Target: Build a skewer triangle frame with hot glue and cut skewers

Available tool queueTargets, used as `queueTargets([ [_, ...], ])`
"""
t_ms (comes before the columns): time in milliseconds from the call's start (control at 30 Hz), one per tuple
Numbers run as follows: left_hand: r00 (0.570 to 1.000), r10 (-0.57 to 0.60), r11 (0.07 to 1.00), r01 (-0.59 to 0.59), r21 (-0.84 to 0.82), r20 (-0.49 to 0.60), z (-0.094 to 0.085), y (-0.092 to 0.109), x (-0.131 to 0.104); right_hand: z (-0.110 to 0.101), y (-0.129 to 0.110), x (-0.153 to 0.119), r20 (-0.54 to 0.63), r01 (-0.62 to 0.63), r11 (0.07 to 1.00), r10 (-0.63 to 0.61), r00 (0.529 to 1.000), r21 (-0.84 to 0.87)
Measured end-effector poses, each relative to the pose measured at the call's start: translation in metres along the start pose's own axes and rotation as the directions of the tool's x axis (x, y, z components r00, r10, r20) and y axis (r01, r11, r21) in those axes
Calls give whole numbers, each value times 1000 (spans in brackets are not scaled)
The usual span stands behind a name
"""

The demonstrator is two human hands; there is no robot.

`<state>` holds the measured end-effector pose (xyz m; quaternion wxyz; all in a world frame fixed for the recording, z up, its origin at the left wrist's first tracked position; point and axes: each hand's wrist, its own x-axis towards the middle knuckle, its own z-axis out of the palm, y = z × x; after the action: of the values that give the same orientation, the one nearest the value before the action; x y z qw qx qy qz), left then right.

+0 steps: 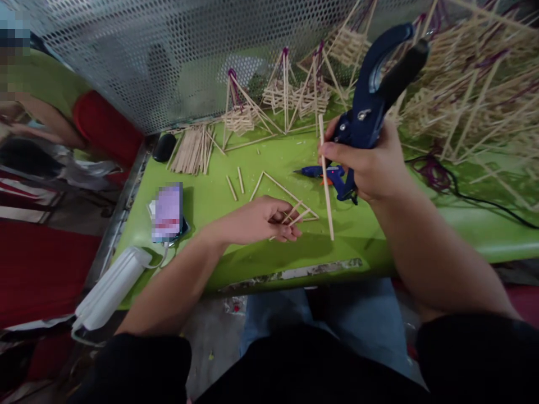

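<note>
My right hand [374, 163] is closed around a dark blue hand cutter [370, 95] with its handles pointing up. A long thin wooden stick [327, 191] is pinched in the same hand and hangs downward. My left hand [269, 220] has curled fingers around short wooden sticks [298, 217]. Beneath it, a triangular stick frame [280, 187] lies on the green table [202, 216], partly covered by the hand. Behind the long stick lies a blue glue gun [315, 171]. Two short stick pieces [236, 184] rest left of the frame.
A pile of sticks [191, 148] lies beside a black rounded object [164, 147]. Nearer are a phone [168, 213] and a white corded device [113, 289]. Stick pyramids [240, 112] line the perforated metal panel [168, 62]. A black cable [484, 202] runs right. Another person [50, 84] sits left.
</note>
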<state>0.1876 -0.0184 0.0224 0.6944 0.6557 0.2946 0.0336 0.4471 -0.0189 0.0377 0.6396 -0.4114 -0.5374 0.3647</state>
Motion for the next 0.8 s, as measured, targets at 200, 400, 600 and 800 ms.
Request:
queueTargets([
  [200, 997, -60, 996, 57, 62, 44, 13, 6, -1, 1, 2, -1, -26, 17, 999, -18, 999, -43],
  [400, 998, -66, 997, 66, 44, -7, 19, -8, 14, -2, 4, 1, 9, 11, 1000, -11, 1000, -11],
  [600, 986, 67, 976, -33, 214, -154, 26, -7, 11, 3, -5, 0, -27, -34, 999, 34, 999, 22],
  [800, 969, 172, 539, -244, 806, 178, 52, 1, 7, -2, -10, 2, -83, -20, 995, 28, 996, 95],
])
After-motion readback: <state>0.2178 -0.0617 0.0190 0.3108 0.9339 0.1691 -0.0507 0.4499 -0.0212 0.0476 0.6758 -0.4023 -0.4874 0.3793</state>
